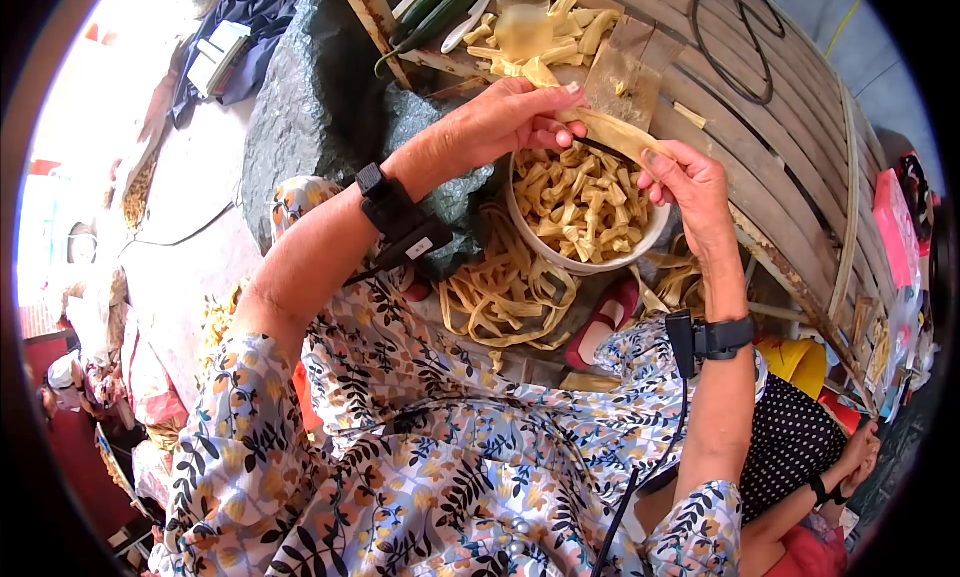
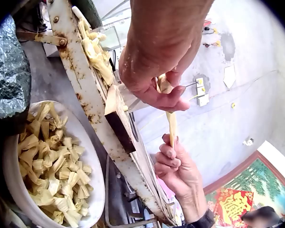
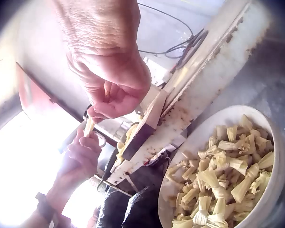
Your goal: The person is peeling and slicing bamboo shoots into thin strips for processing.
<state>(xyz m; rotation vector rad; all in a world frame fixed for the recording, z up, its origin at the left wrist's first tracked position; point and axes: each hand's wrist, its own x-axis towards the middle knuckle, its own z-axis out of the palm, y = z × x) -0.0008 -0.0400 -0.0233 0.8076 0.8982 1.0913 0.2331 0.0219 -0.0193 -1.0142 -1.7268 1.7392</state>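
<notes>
A pale yellow strip, which looks like tofu skin (image 1: 622, 134), is stretched between both hands above the bucket. My left hand (image 1: 525, 117) pinches its one end between thumb and fingers; my right hand (image 1: 692, 185) pinches the other end. In the left wrist view the strip (image 2: 172, 124) runs down from the left hand (image 2: 156, 88) to the right hand (image 2: 181, 172). Below them stands a white bucket (image 1: 545, 257) filled with knotted yellow strips (image 1: 585, 202). The right wrist view shows the same knots (image 3: 218, 185) close up.
Behind the bucket is a slatted table (image 1: 780, 167) with a rusty frame, holding a wooden board (image 1: 625, 72), a heap of knots (image 1: 590, 27), a cup (image 1: 523, 27), cucumbers (image 1: 445, 12) and a black cable (image 1: 740, 37). Loose strips (image 1: 500, 292) lie beside the bucket. Another person's arm (image 1: 800, 502) shows at right.
</notes>
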